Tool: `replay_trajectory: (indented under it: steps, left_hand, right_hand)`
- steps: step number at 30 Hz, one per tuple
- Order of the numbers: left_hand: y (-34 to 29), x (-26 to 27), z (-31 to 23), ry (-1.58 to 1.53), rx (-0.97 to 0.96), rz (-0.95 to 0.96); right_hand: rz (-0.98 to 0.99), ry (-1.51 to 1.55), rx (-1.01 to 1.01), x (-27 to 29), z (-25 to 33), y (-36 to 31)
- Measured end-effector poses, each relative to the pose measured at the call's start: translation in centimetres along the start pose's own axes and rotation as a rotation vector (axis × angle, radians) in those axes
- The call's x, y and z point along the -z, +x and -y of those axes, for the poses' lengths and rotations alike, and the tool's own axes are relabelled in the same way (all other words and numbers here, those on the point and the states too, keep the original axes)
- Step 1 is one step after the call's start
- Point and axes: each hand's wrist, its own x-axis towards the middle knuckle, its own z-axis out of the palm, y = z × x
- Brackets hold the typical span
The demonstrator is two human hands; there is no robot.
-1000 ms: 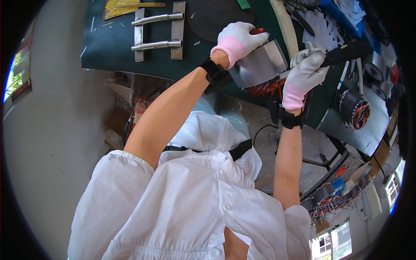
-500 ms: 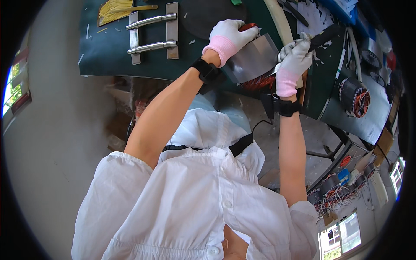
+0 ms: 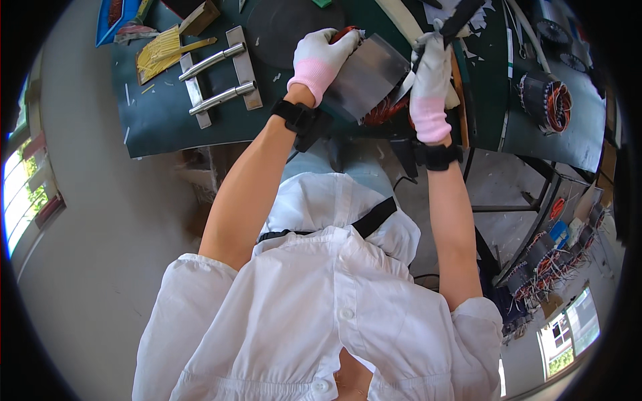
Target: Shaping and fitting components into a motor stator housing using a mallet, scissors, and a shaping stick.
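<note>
Head view, work piece: a wire-wound piece (image 3: 366,79) with a smooth, shiny grey face, four-cornered in outline and set at a slant; bundles of reddish wire (image 3: 385,111) show past its lower right edge, and a smaller reddish patch shows at its top; whether the grey face is a loose sheet or the piece's own wall cannot be told.
Place of the piece: at the near edge of the dark green table (image 3: 155,110), between the two hands.
Left hand: the left hand (image 3: 319,59), in a white glove with pink cuff, has its fingers bent round the upper end of the piece, by the reddish patch; how tightly cannot be told.
Right hand: the right hand (image 3: 431,72), gloved alike, is closed about a black-handled tool (image 3: 463,17), the handle poking out above the fingers; the hold itself is partly hidden.
Left of the hands: a round dark disc (image 3: 284,33), two metal bars (image 3: 224,99) across a pair of plates, and yellow strips (image 3: 156,59).
Right of the hands: a second wire-wound piece (image 3: 543,101), darker, with coppery wire.
</note>
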Motion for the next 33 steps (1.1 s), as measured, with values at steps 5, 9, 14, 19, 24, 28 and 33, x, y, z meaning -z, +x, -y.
replay_trajectory:
  steps: [5, 9, 14, 19, 24, 28, 33]
  left_hand:
    - [-1.2, -0.5, 0.9, -0.135, 0.116, -0.089]
    - [-1.8, -0.7, 0.5, -0.253, 0.192, -0.146]
    - [-1.6, -0.6, 0.1, -0.229, 0.198, -0.131]
    - [-1.3, -0.7, 0.1, -0.231, 0.138, -0.146]
    - [-0.9, -0.6, 0.2, -0.231, 0.145, -0.146]
    - [-0.8, -0.6, 0.1, -0.182, 0.155, -0.165]
    - [-0.8, -0.7, 0.0, -0.173, 0.145, -0.157]
  right_hand:
    - [-0.107, 0.025, 0.338, 2.9, 3.6, -5.6]
    - [0.042, -0.129, 0.513, 6.3, 4.1, -9.7]
    - [0.112, -0.292, 0.452, 8.6, 1.6, -12.3]
    - [0.129, -0.451, 0.487, 8.3, 1.3, -12.5]
    - [0.163, -0.505, 0.475, 7.7, 1.5, -12.3]
    - [0.144, -0.519, 0.493, 7.6, 1.7, -12.3]
    - [0.124, -0.505, 0.433, 6.7, 1.7, -12.7]
